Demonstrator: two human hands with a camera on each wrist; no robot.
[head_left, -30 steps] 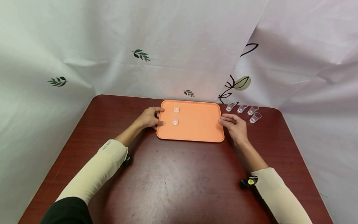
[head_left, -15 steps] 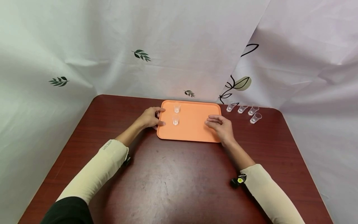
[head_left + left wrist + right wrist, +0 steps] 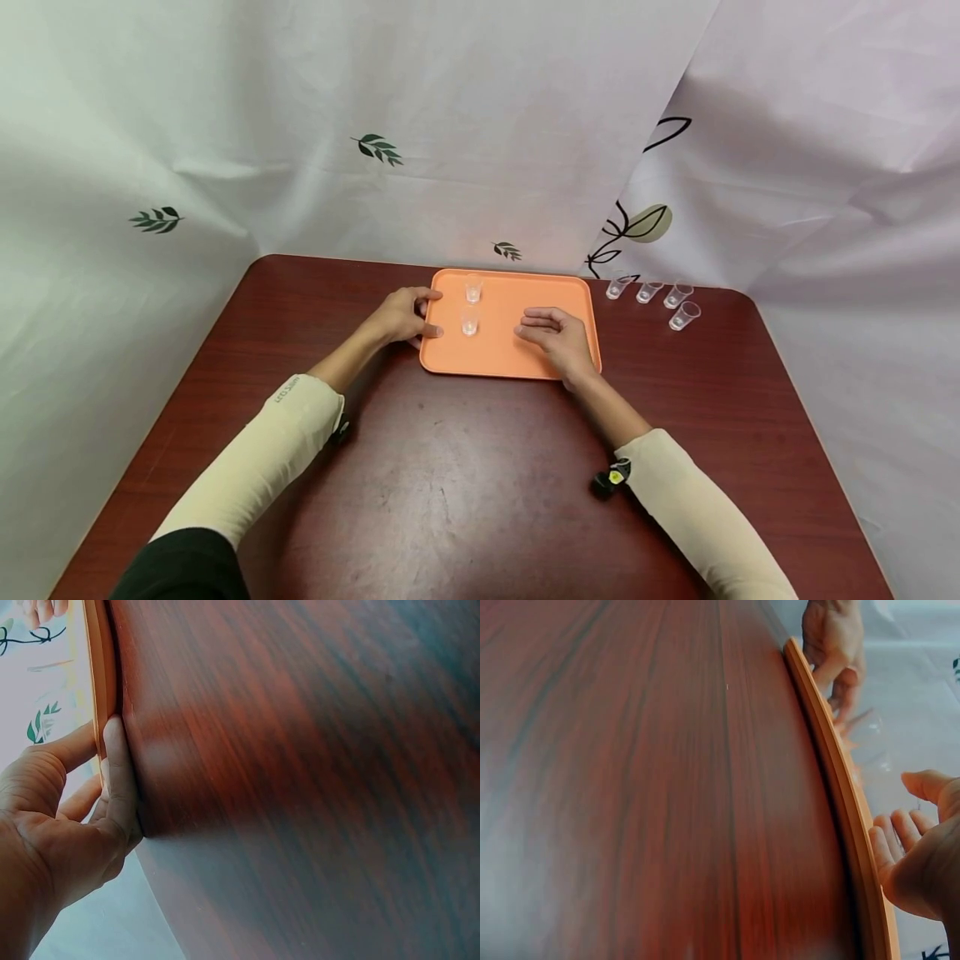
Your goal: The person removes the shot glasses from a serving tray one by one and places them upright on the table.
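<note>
An orange tray (image 3: 498, 354) lies at the far side of the table, seen edge-on in both wrist views. My left hand (image 3: 401, 315) grips its left edge; in the left wrist view the fingers (image 3: 118, 772) wrap around the rim. On the tray's left part stand two small clear cups, a back cup (image 3: 473, 289) and a front cup (image 3: 470, 322). Over the tray's right half, my right hand (image 3: 561, 340) holds nothing, its fingers loosely extended toward the left with the thumb apart, as the right wrist view (image 3: 919, 847) also shows.
Right of the tray, several more clear cups stand near the table's back right corner, among them a front one (image 3: 685, 316) and a left one (image 3: 617, 287). A pale curtain (image 3: 480, 125) with leaf prints rises behind the dark red table (image 3: 450, 483).
My right hand has moved left, from the tray's right edge to above its right half. The left hand stays on the left edge, and the tray and cups keep their places.
</note>
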